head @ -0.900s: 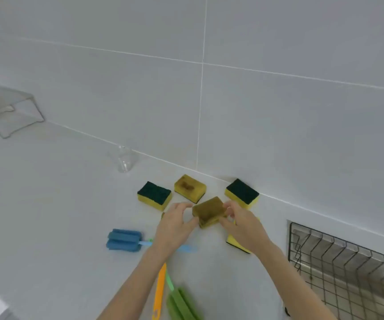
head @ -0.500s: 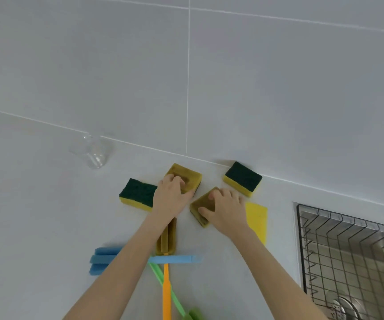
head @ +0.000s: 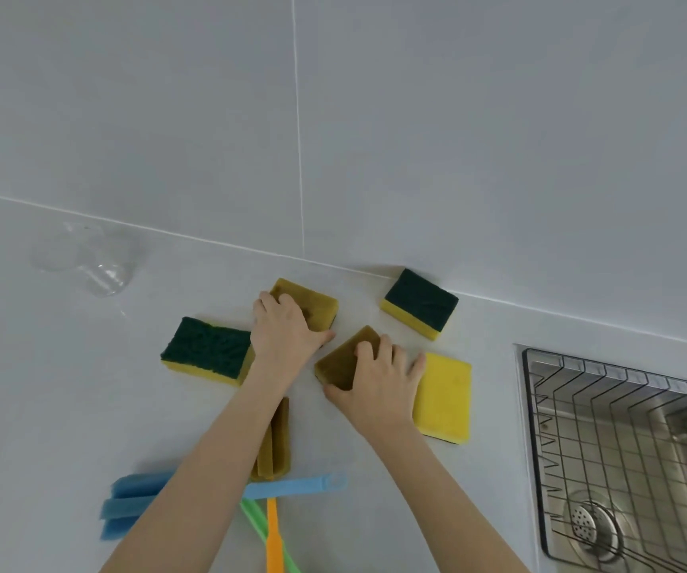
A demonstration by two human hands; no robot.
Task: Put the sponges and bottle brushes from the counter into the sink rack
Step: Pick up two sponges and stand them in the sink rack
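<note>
My left hand (head: 288,328) grips a brownish sponge (head: 317,301) lying on the counter near the wall. A second brownish sponge (head: 342,357) lies under my right hand (head: 379,378), fingers curled over it. A green-topped sponge (head: 207,349) lies left of my left hand, another green-topped sponge (head: 420,301) sits by the wall, and a yellow sponge (head: 447,397) lies right of my right hand. Three bottle brushes lie near the front: the blue brush (head: 135,504), the orange brush (head: 274,535) with a brownish head, and the green brush (head: 259,527). The wire sink rack (head: 623,448) sits in the sink at right.
A clear plastic cup (head: 93,266) lies on its side at the left of the white counter (head: 44,407). The tiled wall (head: 333,138) rises right behind the sponges. The sink drain (head: 592,527) shows through the rack.
The sponge held up between both hands is now down on the counter under my right hand. My left hand has moved onto the sponge by the wall. The view shifted right and down.
</note>
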